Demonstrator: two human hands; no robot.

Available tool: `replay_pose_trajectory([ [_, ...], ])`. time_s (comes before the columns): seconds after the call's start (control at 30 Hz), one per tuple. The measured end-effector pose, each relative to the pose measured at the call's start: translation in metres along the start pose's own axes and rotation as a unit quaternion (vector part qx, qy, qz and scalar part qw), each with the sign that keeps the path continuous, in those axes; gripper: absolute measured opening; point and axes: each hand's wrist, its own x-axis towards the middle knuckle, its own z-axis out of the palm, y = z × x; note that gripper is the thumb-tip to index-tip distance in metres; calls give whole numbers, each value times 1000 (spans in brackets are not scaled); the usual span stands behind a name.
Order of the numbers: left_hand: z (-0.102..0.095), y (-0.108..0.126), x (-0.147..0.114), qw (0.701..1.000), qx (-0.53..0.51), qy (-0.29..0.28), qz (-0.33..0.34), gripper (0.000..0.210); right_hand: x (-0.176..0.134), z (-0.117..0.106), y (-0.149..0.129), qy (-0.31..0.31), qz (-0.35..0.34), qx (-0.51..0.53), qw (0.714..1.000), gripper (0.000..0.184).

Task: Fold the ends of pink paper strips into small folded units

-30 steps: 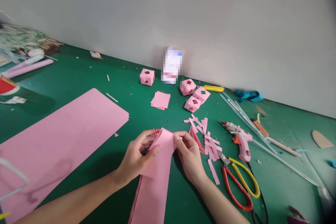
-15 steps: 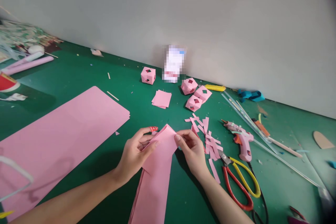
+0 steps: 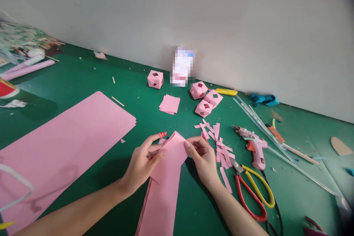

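Observation:
A long pink paper strip in several layers runs from the near edge up to my hands, its far end folded over at a slant. My left hand grips the left side of that fold, thumb on top and fingers behind; one fingertip wears a red wrap. With thumb and forefinger, my right hand pinches the fold's right corner. Just beyond lie a small stack of pink paper squares and several folded pink paper shapes with diamond holes, among them a box-like one.
A large pink sheet covers the left. Right of my hand are pink paper scraps, red-and-yellow-handled scissors, a pink glue gun and clear sticks. A blurred-out phone-like screen leans on the wall.
Both hands keep their hold on the folded end of the strip. The left wrapped finger has lifted slightly, and the view has shifted a little.

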Motion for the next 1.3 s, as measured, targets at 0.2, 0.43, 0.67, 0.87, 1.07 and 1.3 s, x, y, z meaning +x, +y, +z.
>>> replay_pose_trajectory([
  [0.2, 0, -1, -2, 1000, -10, -10, -3, 57, 0, 0, 1, 0, -3, 4, 1000, 27],
  [0.43, 0, -2, -1, 1000, -6, -27, -14, 75, 0, -1, 0, -2, -1, 0, 1000, 26],
  [0.67, 0, 2, -1, 996, -69, -44, -31, 78, -1, 0, 1, -30, -7, -10, 999, 24],
  [0.87, -1, 9, -1, 994, -82, -24, -68, 73, -6, 1, 6, -128, -23, -40, 991, 18],
  [1.07, -4, 18, 2, 989, -105, 18, -102, 66, -4, 0, 3, -109, 2, -17, 994, 22],
  [1.3, -5, 15, 2, 983, -146, 14, -114, 66, -3, 1, 1, -81, 8, -12, 997, 23],
])
